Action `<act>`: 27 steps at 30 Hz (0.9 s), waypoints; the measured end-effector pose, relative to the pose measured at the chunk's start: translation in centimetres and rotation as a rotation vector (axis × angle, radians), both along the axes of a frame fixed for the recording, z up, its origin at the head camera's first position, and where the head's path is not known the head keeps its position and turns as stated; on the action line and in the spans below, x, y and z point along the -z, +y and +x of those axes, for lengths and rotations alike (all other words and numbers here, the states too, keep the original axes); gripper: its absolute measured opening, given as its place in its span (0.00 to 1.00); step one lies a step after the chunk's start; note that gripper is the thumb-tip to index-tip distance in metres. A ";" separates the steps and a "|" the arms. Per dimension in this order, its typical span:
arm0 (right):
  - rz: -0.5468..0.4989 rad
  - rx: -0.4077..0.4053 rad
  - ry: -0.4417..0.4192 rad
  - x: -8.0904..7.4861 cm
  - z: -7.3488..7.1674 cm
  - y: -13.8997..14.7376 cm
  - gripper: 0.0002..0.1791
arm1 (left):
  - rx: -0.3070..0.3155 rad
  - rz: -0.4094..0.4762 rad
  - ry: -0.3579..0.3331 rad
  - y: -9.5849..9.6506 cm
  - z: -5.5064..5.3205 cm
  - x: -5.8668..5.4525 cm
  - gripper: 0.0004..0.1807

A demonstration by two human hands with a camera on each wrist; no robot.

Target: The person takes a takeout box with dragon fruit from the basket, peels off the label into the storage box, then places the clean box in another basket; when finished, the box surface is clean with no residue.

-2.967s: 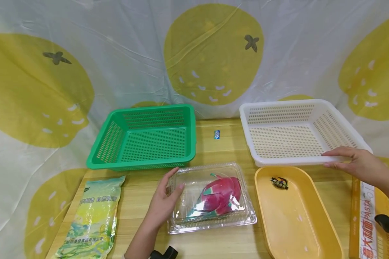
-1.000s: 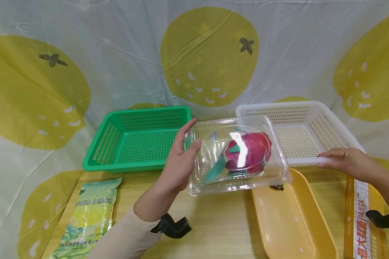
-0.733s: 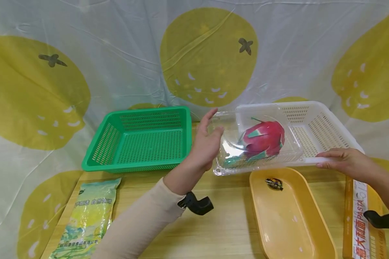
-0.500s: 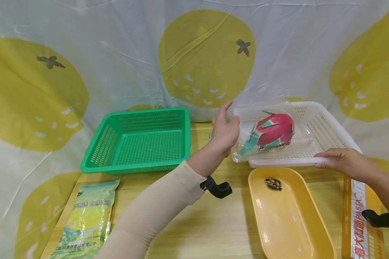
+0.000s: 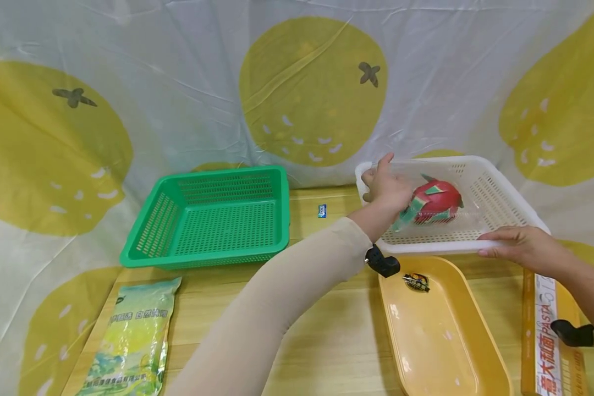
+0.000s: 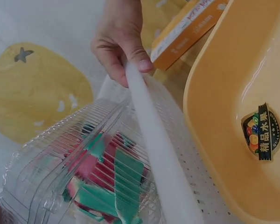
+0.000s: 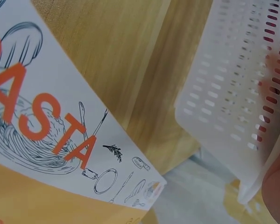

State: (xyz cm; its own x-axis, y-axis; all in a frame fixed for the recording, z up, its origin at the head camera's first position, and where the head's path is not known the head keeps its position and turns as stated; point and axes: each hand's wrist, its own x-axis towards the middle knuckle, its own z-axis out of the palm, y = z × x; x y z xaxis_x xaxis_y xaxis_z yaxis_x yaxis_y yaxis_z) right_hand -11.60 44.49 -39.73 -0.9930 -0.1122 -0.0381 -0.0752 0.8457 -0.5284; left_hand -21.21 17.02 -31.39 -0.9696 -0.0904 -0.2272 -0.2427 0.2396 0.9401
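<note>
A clear plastic clamshell box (image 6: 42, 158) holds a red and green dragon fruit (image 5: 435, 201). My left hand (image 5: 387, 190) grips the box by its left end, inside the white basket (image 5: 428, 247). The left wrist view shows the box tilted beside the basket's pale rim (image 6: 155, 140). My right hand (image 5: 529, 247) pinches the front right rim of this basket between thumb and fingers. Only a blurred part of that hand shows in the right wrist view. The left hand's far fingers are partly hidden.
A green basket (image 5: 203, 259) stands at the left, with a yellow-green bag (image 5: 128, 335) in front. A small blue packet (image 5: 322, 211) lies between the baskets. An orange tray (image 5: 445, 330) sits before the white basket, and a pasta box (image 5: 544, 335) lies at the right.
My left hand has lifted the clamshell box from the table and carried it rightward into the white basket. My right hand has stayed on the basket rim.
</note>
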 end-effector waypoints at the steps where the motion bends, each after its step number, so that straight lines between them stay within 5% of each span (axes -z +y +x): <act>1: 0.000 0.002 -0.007 0.0 0.0 0.0 0.17 | -0.009 -0.008 -0.008 0.6 0.0 0.2 0.30; 10: 0.026 0.002 -0.004 -0.3 0.1 0.2 0.18 | 0.028 -0.178 -0.026 3.6 0.3 2.1 0.29; 15: -0.002 -0.013 0.020 -0.3 0.2 0.1 0.16 | 0.107 -0.142 0.004 2.9 0.2 3.4 0.31; 21: -0.034 -0.040 0.078 -0.1 0.1 0.0 0.11 | 0.291 -0.124 0.001 2.0 0.7 4.4 0.36; 24: -0.032 -0.042 0.071 0.0 0.2 -0.1 0.11 | 0.326 -0.120 0.051 1.1 1.3 4.7 0.34; 27: -0.020 -0.026 0.077 0.1 0.4 0.0 0.11 | 0.320 -0.024 0.097 -0.3 2.4 5.0 0.28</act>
